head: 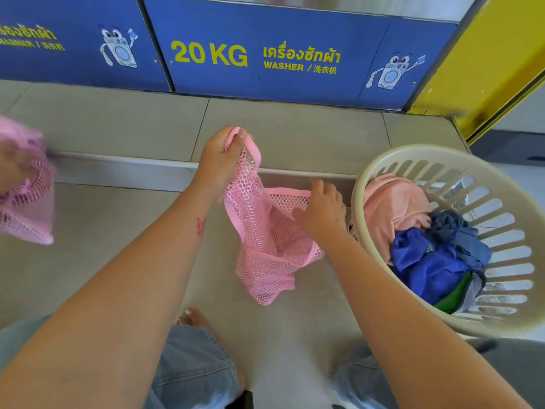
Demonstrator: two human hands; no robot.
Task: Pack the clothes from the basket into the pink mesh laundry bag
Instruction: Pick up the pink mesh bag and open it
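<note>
A pink mesh laundry bag hangs limp in front of me above the tiled floor. My left hand pinches its pink strap at the top. My right hand grips the bag's pink rim a little lower and to the right, and the mouth is spread between the two hands. To the right stands a cream plastic basket with slotted walls. It holds a peach garment, a bright blue garment, a grey-blue one and a bit of green cloth.
Blue washer panels marked 20 KG line the far side behind a low tiled step. A yellow frame rises at the right. Another person's hand holds a second pink mesh bag at the left edge. My knees and bare foot are below.
</note>
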